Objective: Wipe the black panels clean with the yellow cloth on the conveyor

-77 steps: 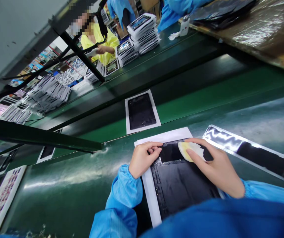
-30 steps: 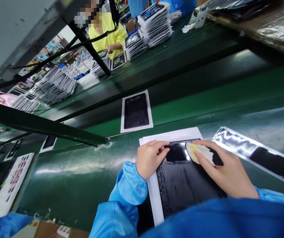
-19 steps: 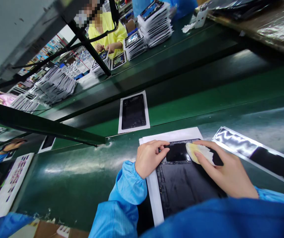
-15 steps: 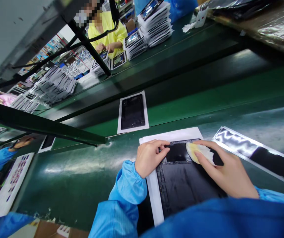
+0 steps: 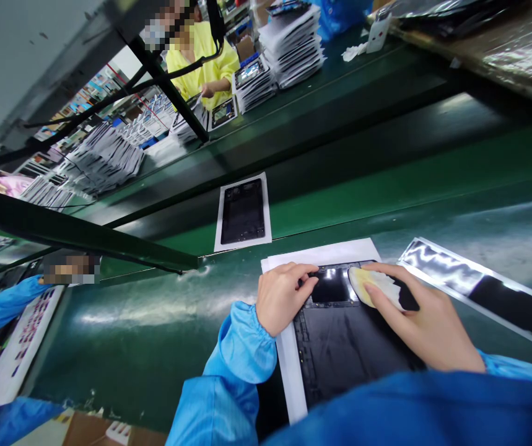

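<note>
- While the dark panel point(image 5: 340, 347) lies flat on a white sheet point(image 5: 288, 371) on the green bench point(image 5: 154, 334), both hands rest on the panel's far end.
- Left hand point(image 5: 280, 298): fingers curled and close together, fingertips point(image 5: 311, 280) pressing the panel's far left corner; palm over the white sheet just left of the panel.
- Right hand point(image 5: 426, 325): fingers extended and close together, pressing a pale yellow cloth pad point(image 5: 371, 286) flat against the panel's far right portion; the pad touches the panel surface.
- Beyond the panel, on the green conveyor belt point(image 5: 386, 192), a second dark panel on its white sheet point(image 5: 242, 212) lies well apart.
- Right of the panel, a long reflective strip point(image 5: 474, 288) lies on the bench, near but not touching.
- Far beyond the panel, a person in a yellow top point(image 5: 205, 59) sits beside stacks of trays point(image 5: 291, 46); left of the panel, a co-worker's blue sleeve point(image 5: 0, 306) shows.
</note>
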